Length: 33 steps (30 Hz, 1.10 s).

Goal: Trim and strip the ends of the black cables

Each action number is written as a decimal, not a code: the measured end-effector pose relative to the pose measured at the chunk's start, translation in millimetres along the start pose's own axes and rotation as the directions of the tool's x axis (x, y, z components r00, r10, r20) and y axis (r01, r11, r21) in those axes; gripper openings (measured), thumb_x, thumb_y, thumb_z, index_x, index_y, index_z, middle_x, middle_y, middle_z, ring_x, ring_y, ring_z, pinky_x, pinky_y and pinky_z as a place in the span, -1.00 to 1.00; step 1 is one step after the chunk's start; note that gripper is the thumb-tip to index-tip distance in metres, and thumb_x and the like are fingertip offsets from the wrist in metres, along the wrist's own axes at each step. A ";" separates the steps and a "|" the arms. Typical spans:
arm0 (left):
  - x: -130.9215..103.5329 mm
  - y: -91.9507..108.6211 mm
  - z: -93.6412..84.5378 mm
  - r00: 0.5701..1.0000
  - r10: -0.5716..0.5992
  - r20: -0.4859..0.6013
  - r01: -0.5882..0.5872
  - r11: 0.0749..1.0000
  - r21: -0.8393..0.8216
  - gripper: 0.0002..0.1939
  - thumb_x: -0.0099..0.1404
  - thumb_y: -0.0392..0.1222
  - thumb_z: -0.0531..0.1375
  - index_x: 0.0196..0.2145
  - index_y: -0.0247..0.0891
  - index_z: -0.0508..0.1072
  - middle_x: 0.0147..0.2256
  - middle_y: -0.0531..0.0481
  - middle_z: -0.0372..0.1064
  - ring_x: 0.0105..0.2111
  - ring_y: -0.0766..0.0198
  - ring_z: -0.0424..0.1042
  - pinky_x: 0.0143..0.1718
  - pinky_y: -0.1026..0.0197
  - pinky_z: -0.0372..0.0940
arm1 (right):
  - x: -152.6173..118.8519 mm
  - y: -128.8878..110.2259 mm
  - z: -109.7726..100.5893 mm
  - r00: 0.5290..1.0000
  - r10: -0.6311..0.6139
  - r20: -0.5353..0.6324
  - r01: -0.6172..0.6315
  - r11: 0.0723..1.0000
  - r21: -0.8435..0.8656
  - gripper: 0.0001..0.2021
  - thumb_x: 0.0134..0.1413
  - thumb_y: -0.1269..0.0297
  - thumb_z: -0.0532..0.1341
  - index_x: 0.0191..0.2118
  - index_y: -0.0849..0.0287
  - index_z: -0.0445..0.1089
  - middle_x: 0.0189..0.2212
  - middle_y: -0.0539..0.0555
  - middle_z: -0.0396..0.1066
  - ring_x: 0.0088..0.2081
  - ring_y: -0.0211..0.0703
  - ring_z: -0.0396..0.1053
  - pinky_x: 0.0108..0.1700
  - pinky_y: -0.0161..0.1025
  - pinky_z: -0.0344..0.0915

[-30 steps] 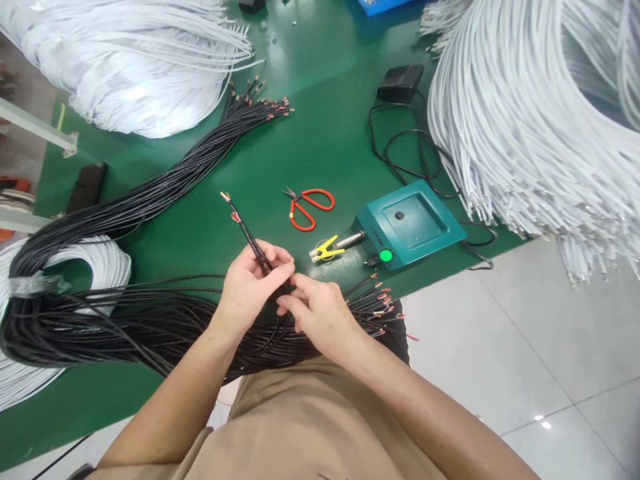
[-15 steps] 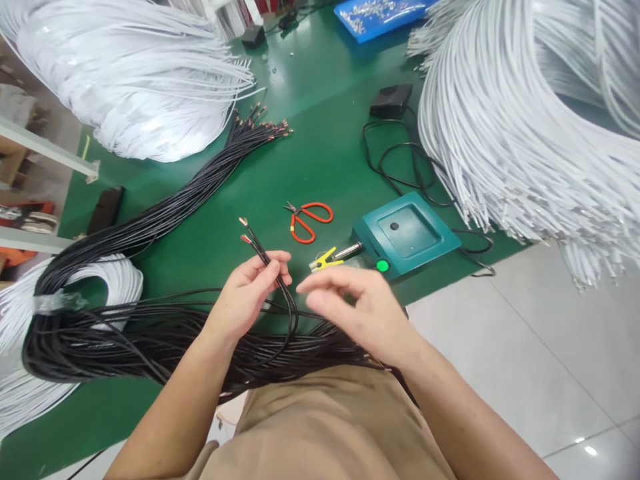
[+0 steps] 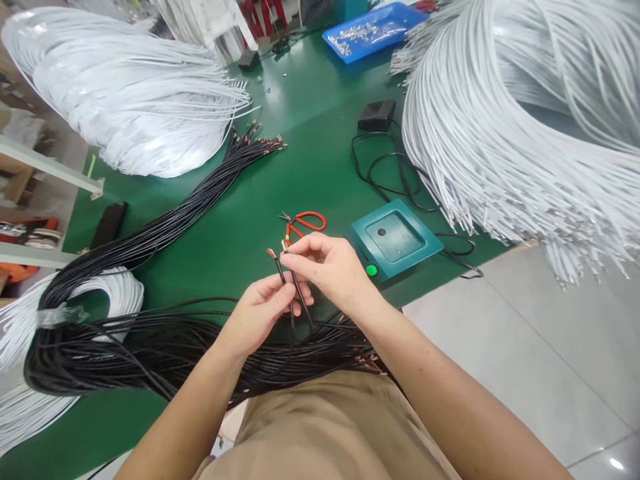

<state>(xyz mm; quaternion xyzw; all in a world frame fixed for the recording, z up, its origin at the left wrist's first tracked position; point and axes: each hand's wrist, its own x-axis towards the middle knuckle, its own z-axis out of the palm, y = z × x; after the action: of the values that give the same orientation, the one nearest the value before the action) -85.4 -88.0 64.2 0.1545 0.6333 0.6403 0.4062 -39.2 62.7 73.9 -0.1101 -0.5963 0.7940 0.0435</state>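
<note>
Between its thumb and fingers my left hand (image 3: 265, 308) grips two black cables (image 3: 279, 267), closed around them. Their stripped ends point up and away from me, with red and pale inner wires showing. My right hand (image 3: 327, 265) is closed in a pinch at the tip of the right-hand cable. Just beyond it lie the red-handled scissors (image 3: 311, 219), partly covered by that hand. A thick bundle of black cables (image 3: 200, 360) runs beneath both hands, along the table's near edge.
A teal device (image 3: 400, 237) with a green button sits to the right. Behind it are a black pedal-like box (image 3: 377, 115) and its cord. Large coils of white cable (image 3: 465, 133) stand at right, more white cables (image 3: 130, 93) at left. A blue tray (image 3: 375, 33) holds small metal pieces.
My right hand has moved left and now pinches one cable's end. The two cable ends have spread apart, and my left hand sits slightly farther right. The view has shifted a little.
</note>
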 end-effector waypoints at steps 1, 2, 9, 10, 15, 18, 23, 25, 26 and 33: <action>1.3 0.4 0.6 0.998 0.011 -0.064 -0.013 0.999 -0.035 -0.78 0.23 -0.05 0.24 -0.29 -0.24 0.56 -0.35 -0.08 0.45 -0.38 0.30 0.37 -0.39 0.27 0.27 | 0.3 1.0 0.2 0.999 -0.015 -0.032 0.015 1.000 0.018 -0.82 -0.05 0.18 0.30 -0.43 0.17 0.36 -0.64 -0.09 0.37 -0.67 -0.33 0.28 -0.58 -0.34 0.24; 2.6 0.8 0.8 0.992 0.017 -0.122 -0.025 0.998 -0.064 -0.79 0.21 -0.07 0.26 -0.27 -0.23 0.56 -0.34 -0.07 0.45 -0.36 0.31 0.37 -0.39 0.29 0.28 | 0.6 2.0 0.3 0.998 -0.023 -0.050 0.024 0.999 0.037 -0.83 -0.08 0.21 0.32 -0.45 0.18 0.37 -0.61 -0.07 0.39 -0.63 -0.32 0.31 -0.53 -0.34 0.28; 5.6 1.2 -4.6 0.959 0.019 -0.283 -0.043 0.996 -0.077 -0.76 0.08 -0.21 0.36 -0.24 -0.27 0.57 -0.46 0.03 0.42 -0.44 0.38 0.40 -0.36 0.32 0.32 | 0.5 -1.2 1.1 0.999 0.007 -0.052 -0.001 0.994 0.112 -0.85 -0.14 0.27 0.34 -0.42 0.21 0.40 -0.55 -0.08 0.41 -0.55 -0.34 0.35 -0.43 -0.35 0.32; 5.3 1.2 -5.1 0.958 0.023 -0.285 -0.045 0.997 -0.070 -0.74 0.08 -0.21 0.37 -0.23 -0.26 0.57 -0.46 0.03 0.43 -0.43 0.38 0.41 -0.35 0.32 0.32 | 0.1 -3.0 1.2 0.998 0.012 -0.055 -0.005 0.993 0.118 -0.85 -0.15 0.29 0.34 -0.40 0.21 0.41 -0.53 -0.08 0.42 -0.55 -0.36 0.34 -0.45 -0.37 0.31; 2.5 2.9 -4.7 0.968 0.042 -0.249 -0.068 0.993 -0.100 -0.69 0.22 0.00 0.24 -0.17 -0.24 0.57 -0.38 -0.02 0.38 -0.38 0.32 0.41 -0.36 0.26 0.35 | -4.1 -11.8 0.1 0.998 -0.010 -0.070 0.019 0.991 0.133 -0.84 0.00 0.20 0.28 -0.39 0.20 0.44 -0.62 -0.13 0.29 -0.64 -0.46 0.14 -0.57 -0.42 0.10; -0.1 4.3 -5.5 0.970 0.086 -0.229 -0.094 0.995 -0.024 -0.68 0.25 0.00 0.21 -0.15 -0.23 0.57 -0.36 -0.02 0.34 -0.36 0.32 0.38 -0.30 0.23 0.34 | -8.7 -15.9 -2.5 0.997 -0.049 -0.064 0.058 0.987 0.148 -0.81 0.00 0.17 0.31 -0.44 0.20 0.42 -0.64 -0.13 0.25 -0.63 -0.46 0.11 -0.55 -0.41 0.07; -5.3 6.1 -8.8 0.925 0.179 -0.336 -0.102 0.967 0.235 -0.72 0.18 -0.04 0.27 -0.22 -0.23 0.61 -0.45 0.01 0.36 -0.39 0.31 0.33 -0.25 0.25 0.27 | -18.9 -25.1 -8.4 0.990 -0.117 -0.073 0.129 0.973 0.192 -0.81 -0.08 0.20 0.35 -0.51 0.18 0.39 -0.56 -0.10 0.30 -0.57 -0.43 0.13 -0.51 -0.38 0.12; -8.4 7.1 -8.7 0.915 0.196 -0.353 -0.102 0.958 0.267 -0.73 0.16 -0.03 0.28 -0.26 -0.24 0.61 -0.47 0.02 0.36 -0.41 0.30 0.34 -0.26 0.24 0.26 | -24.3 -29.4 -11.7 0.987 -0.124 -0.105 0.142 0.971 0.192 -0.79 -0.11 0.19 0.37 -0.50 0.17 0.38 -0.55 -0.10 0.30 -0.57 -0.43 0.14 -0.51 -0.38 0.13; -10.3 7.6 -8.0 0.913 0.204 -0.352 -0.103 0.953 0.284 -0.74 0.16 -0.02 0.28 -0.30 -0.25 0.61 -0.47 0.01 0.37 -0.41 0.30 0.34 -0.26 0.23 0.26 | -27.6 -31.6 -13.7 0.987 -0.122 -0.109 0.141 0.971 0.191 -0.77 -0.11 0.17 0.37 -0.51 0.17 0.36 -0.55 -0.10 0.30 -0.58 -0.43 0.15 -0.52 -0.39 0.13; -27.5 13.3 1.6 0.922 0.280 -0.266 -0.164 0.908 0.386 -0.79 0.21 -0.05 0.24 -0.42 -0.22 0.58 -0.48 0.04 0.34 -0.41 0.31 0.32 -0.30 0.26 0.23 | -54.8 -53.0 -23.1 0.937 0.001 0.349 0.018 0.999 -0.051 -0.53 0.18 -0.11 0.04 -0.40 0.20 0.44 -0.78 -0.13 0.18 -0.77 -0.44 -0.09 -0.69 -0.38 -0.15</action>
<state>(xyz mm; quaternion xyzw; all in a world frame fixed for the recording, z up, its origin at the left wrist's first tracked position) -71.5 -104.8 85.5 0.1935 0.7734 0.5736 0.1884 16.0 88.5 125.2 0.0339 -0.6159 0.7846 -0.0626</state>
